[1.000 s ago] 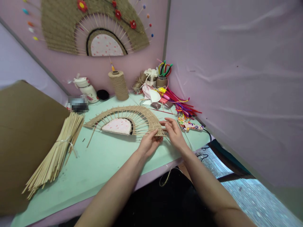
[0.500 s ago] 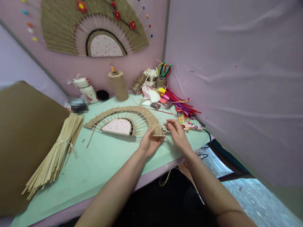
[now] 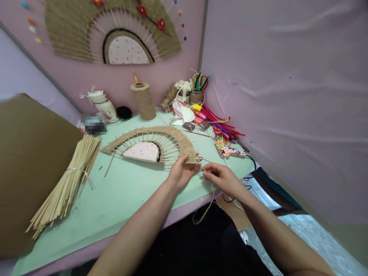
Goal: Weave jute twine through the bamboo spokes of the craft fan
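A half-woven fan [image 3: 161, 138] of thin sticks and jute twine lies on the mint-green table [image 3: 123, 199], with a pink fabric half-circle at its centre. My left hand [image 3: 180, 172] pinches the fan's right end where the weave stops. My right hand [image 3: 221, 177] sits just to the right, near the table's front edge, fingers pinched on a strand of jute twine [image 3: 204, 209] that hangs in a loop below the table.
A bundle of sticks [image 3: 69, 180] lies at the left beside a brown cardboard sheet [image 3: 31, 165]. A twine spool [image 3: 143, 100], a white bottle [image 3: 102, 105], coloured pipe cleaners [image 3: 221, 128] and a patterned glue gun [image 3: 230, 151] stand at the back and right. A finished fan [image 3: 115, 30] hangs on the wall.
My right hand has drawn back from the fan's edge toward me and downward, pulling the twine strand with it. My left hand has kept its hold on the fan's end.
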Motion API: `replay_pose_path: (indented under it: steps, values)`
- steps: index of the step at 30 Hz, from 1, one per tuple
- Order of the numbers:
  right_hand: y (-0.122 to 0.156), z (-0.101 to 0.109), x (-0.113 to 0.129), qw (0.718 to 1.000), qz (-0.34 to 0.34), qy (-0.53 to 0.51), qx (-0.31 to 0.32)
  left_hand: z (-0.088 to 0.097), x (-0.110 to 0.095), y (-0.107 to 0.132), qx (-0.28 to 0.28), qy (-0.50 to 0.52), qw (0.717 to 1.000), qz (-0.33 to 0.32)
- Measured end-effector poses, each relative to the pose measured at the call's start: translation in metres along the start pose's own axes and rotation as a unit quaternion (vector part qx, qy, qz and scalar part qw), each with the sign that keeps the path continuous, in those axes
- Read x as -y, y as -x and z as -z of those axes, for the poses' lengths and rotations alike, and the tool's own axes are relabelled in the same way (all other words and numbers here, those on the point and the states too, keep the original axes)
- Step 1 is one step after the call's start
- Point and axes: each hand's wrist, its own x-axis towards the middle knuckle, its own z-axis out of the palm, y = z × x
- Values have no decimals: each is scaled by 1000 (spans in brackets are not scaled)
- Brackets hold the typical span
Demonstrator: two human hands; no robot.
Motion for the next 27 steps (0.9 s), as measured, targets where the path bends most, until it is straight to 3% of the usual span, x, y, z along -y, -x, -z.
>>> replay_pose_path:
  steps: [9,13,19,27]
  values:
    - [6,-8,7,994,66,77,28,0,2,-1,-4,-27,1000,4]
    - [8,-12,8,986,91,135,34,3,4,-4,-30,-36,999,2]
    - [11,-12,8,966,89,240,45,5,3,-5,-43,-47,998,6]
    - [15,-13,11,951,95,286,70,-2,0,-1,-43,-78,996,21]
